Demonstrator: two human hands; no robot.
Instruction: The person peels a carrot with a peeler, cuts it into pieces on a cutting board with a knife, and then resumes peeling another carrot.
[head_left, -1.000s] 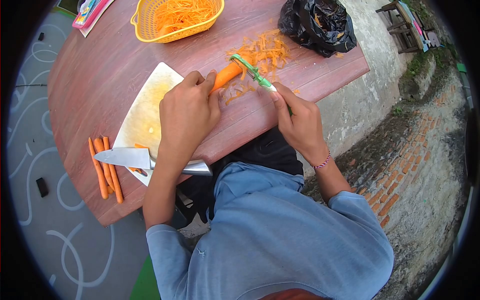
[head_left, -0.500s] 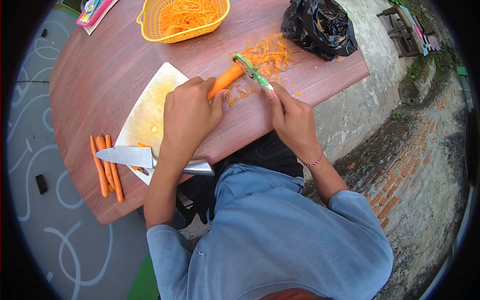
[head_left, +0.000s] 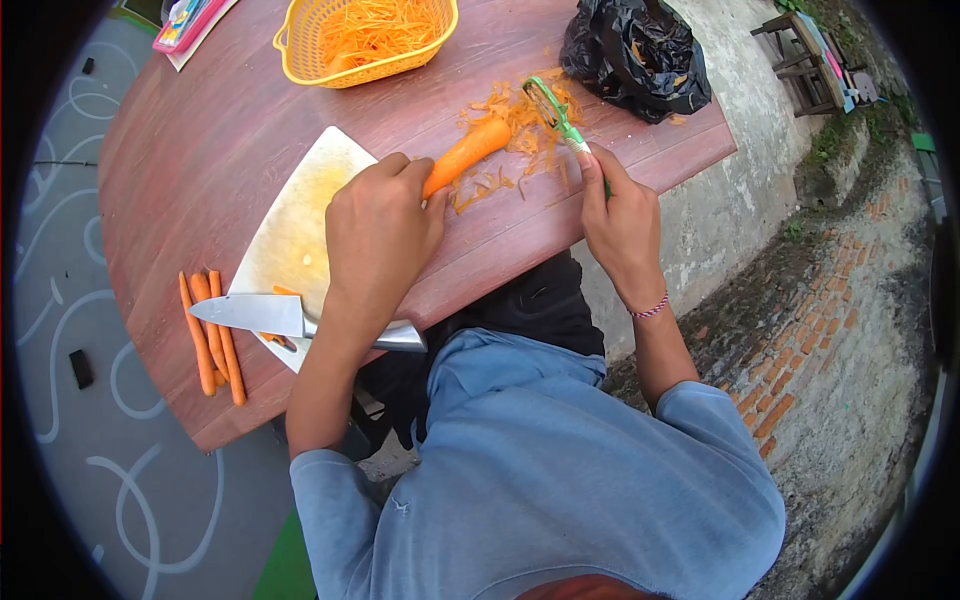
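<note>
My left hand point(head_left: 383, 225) is closed around the near end of a carrot point(head_left: 466, 158), whose thick end points away to the upper right. In my right hand point(head_left: 622, 215) is a green and white peeler point(head_left: 556, 110), its head raised just right of the carrot's tip and apart from it. Thin carrot peelings point(head_left: 540, 135) are strewn on the table beneath both. Under my left forearm lies a white cutting board point(head_left: 290, 230) with yellowish stains. A large knife point(head_left: 260, 314) rests across the board's near end, part of it hidden by my forearm.
Several slim carrots point(head_left: 212, 335) lie at the left edge of the wooden table point(head_left: 160, 220). A yellow basket point(head_left: 370, 72) of shredded carrot stands at the back. At the far right corner sits a black plastic bag point(head_left: 635, 60) with peelings inside. A pink case point(head_left: 190, 25) is at the back left.
My right hand has moved the peeler right and slightly up, off the carrot's end, so the tip now shows. My left hand keeps its hold on the carrot nearly in place.
</note>
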